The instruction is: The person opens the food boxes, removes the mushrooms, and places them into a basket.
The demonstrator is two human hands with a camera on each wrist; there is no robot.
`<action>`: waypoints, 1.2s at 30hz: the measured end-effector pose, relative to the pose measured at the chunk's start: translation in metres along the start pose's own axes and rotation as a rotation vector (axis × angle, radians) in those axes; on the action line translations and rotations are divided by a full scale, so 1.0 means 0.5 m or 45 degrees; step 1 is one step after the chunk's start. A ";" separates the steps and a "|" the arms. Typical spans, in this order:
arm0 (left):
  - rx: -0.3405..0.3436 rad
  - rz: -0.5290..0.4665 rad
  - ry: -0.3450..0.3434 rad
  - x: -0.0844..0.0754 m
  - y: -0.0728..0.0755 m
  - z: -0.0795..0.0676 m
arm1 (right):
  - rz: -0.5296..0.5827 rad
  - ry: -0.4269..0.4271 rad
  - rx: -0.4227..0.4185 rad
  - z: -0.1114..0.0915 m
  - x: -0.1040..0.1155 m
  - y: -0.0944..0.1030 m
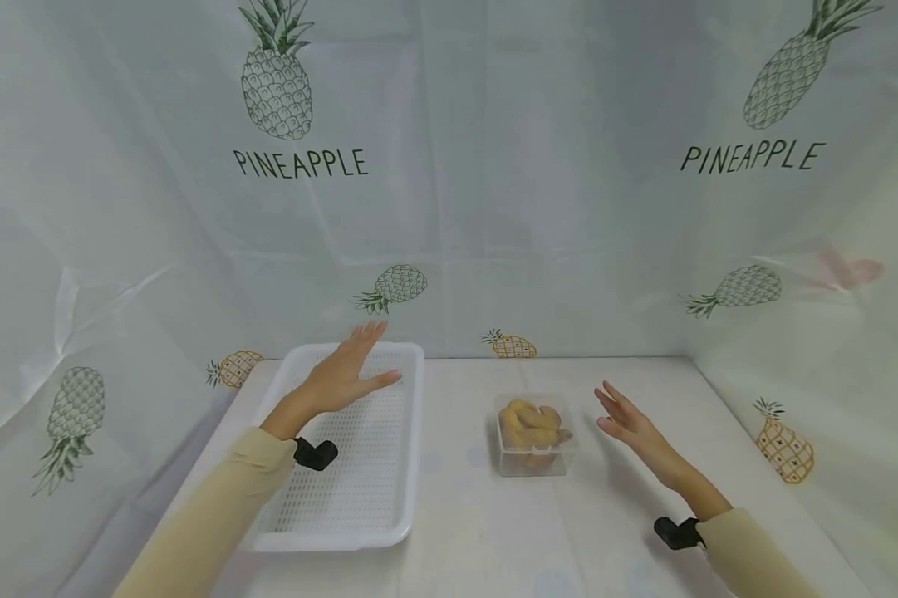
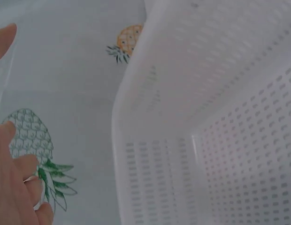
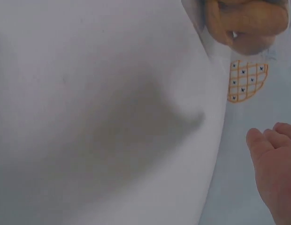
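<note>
My left hand [image 1: 336, 380] hovers over the far part of a white perforated plastic basket [image 1: 417, 415], its fingers straight and thumb spread, holding nothing. In the left wrist view the fingers [image 2: 26, 166] show beyond the basket's rim [image 2: 118, 122]. A clear plastic box [image 1: 532, 467] stands on the table, holding yellow-brown, thick, curved pieces [image 1: 527, 423]. To the right of this box my right hand [image 1: 639, 432] is held in the air, fingers extended with nothing in them. Above that hand [image 3: 277, 173] in the right wrist view, the brown pieces [image 3: 253, 21] show rounded, looping shapes.
A white table [image 1: 456, 531] carries the basket at left and the box right of centre. Pale sheeting [image 1: 553, 208] with printed pineapples hangs behind and along both sides. Black wrist devices [image 1: 316, 454] sit at both sleeve cuffs. The right arm throws a shadow on the tabletop.
</note>
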State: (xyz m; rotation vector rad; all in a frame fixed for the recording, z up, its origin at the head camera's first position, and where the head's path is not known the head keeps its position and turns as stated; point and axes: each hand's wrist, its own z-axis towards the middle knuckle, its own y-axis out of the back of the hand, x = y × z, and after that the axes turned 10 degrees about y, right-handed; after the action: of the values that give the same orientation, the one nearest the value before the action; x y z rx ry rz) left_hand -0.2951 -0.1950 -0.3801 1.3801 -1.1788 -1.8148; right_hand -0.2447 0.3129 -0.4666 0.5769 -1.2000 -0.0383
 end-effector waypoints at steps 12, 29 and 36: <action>0.216 0.035 -0.186 -0.134 -0.083 0.057 | 0.456 -0.057 0.015 0.006 -0.036 -0.094; 0.503 0.233 -0.448 -0.321 -0.251 0.111 | 0.560 -0.122 -0.122 0.021 -0.069 -0.166; 0.385 0.533 -0.394 -0.369 -0.300 0.096 | 0.561 -0.084 -0.070 0.020 -0.068 -0.170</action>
State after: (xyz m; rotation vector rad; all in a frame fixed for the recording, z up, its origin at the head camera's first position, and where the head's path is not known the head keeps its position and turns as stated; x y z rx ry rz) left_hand -0.2736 0.0418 -0.4267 0.9195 -1.8111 -1.6257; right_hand -0.2434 0.2470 -0.5310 0.2553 -1.3642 0.2845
